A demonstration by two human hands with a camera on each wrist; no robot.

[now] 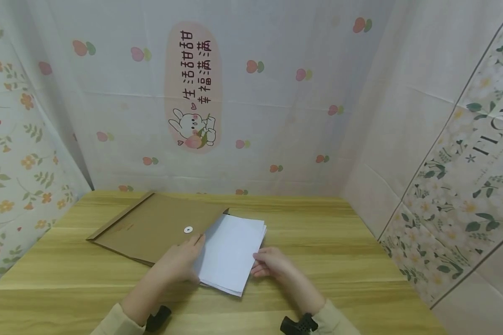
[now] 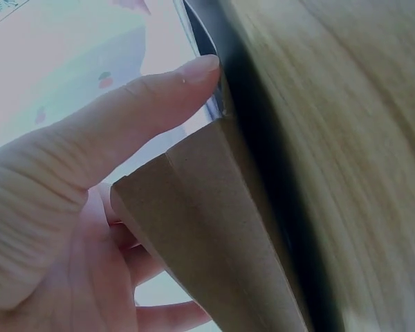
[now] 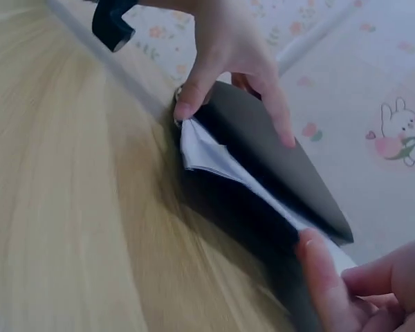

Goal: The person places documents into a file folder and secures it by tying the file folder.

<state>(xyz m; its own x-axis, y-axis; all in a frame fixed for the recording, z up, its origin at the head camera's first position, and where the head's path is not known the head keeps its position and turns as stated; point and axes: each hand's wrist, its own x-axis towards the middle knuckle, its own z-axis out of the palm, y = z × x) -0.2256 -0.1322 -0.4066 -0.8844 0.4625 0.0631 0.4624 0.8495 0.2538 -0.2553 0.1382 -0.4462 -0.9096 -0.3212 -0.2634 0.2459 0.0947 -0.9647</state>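
A brown kraft-paper document envelope (image 1: pixel 159 225) with a white round button lies aslant on the table. From its open right end sticks a stack of white paper sheets (image 1: pixel 230 251), partly inside. My left hand (image 1: pixel 178 260) grips the envelope at its mouth; the left wrist view shows the thumb (image 2: pixel 159 104) across the near edge and the other fingers behind the brown corner (image 2: pixel 200 221). At the stack's right edge, my right hand (image 1: pixel 274 265) pinches the sheets between thumb and fingers. The right wrist view shows the sheets' edges (image 3: pixel 211 155) between the envelope's dark sides.
The wood-grain table (image 1: pixel 318 228) extends right of the papers and in front of them. A printed white curtain (image 1: pixel 276 116) hangs along the back edge, with flowered cloth (image 1: pixel 25 153) at the left. Black wrist mounts (image 1: pixel 297 324) sit by both sleeves.
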